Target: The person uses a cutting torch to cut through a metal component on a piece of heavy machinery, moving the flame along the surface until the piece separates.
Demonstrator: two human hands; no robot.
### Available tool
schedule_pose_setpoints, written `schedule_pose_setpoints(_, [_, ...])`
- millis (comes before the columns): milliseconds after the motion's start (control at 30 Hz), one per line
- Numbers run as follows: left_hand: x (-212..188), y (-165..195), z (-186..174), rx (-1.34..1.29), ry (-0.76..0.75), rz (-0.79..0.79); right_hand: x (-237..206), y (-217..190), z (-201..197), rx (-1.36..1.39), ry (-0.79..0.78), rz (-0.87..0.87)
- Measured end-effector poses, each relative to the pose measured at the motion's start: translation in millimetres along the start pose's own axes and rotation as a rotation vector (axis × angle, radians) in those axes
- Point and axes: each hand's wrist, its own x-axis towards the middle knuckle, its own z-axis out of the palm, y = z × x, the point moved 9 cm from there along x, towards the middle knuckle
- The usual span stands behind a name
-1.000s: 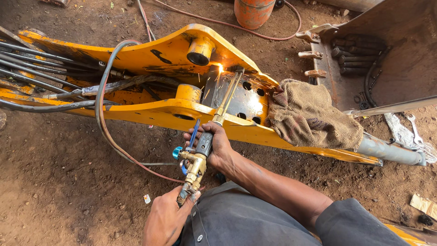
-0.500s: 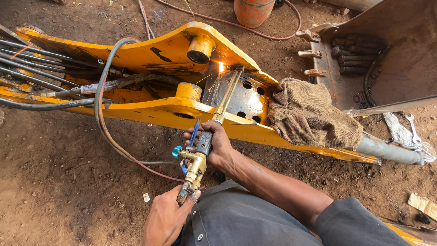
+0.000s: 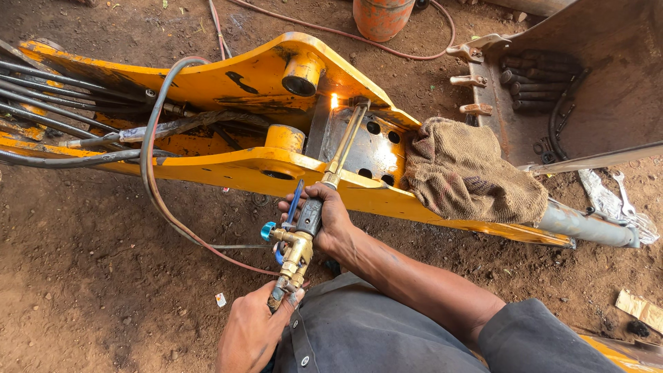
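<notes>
1. The cutting torch (image 3: pixel 314 214) lay in both hands, its long axis running from the person's lap up and away toward the yellow digger arm (image 3: pixel 228 90), leaning slightly to the right as it went.
2. Its brass tubes (image 3: pixel 347 138) crossed the near yellow plate and ended at the tip, where a small bright flame (image 3: pixel 334 101) burned against the top edge of the grey steel plate with holes (image 3: pixel 376 141), set between the two yellow side plates.
3. The right hand (image 3: pixel 324 217) was the nearer one to the flame. It was closed around the dark handle just behind the tubes, fingers wrapped over it, beside the blue lever (image 3: pixel 293 204).
4. The left hand (image 3: pixel 252 328) sat lower, close to the body, closed around the tail of the torch just below the brass valve block (image 3: pixel 297 249), where the hoses joined.
5. A red hose and a grey hose (image 3: pixel 155 200) looped from the torch's tail out over the dirt ground (image 3: pixel 83 276) and up across the digger arm.
6. A brown sack cloth (image 3: pixel 469 173) was draped over the arm just to the right of the grey plate, well apart from the hands.
7. An orange gas cylinder (image 3: pixel 381 17) stood beyond the arm, and a digger bucket (image 3: pixel 594 90) lay at the far right.
</notes>
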Motion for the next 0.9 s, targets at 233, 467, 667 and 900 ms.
schedule_pose_setpoints(233, [0, 3, -1, -0.047, 0.037, 0.074, 2, 0, -2, -0.004, -0.009, 0.000])
schedule_pose_setpoints(467, [-4, 7, -6, -0.033, 0.064, 0.050, 1, -2, 0, 0.013, -0.002, -0.024])
schedule_pose_setpoints(667, [-6, 8, -10, 0.010, 0.075, 0.051, 1, -3, 2, 0.004, 0.011, -0.019])
schedule_pose_setpoints(900, [-2, 8, -12, 0.023, 0.105, 0.096, 7, 0, 4, 0.041, -0.020, -0.003])
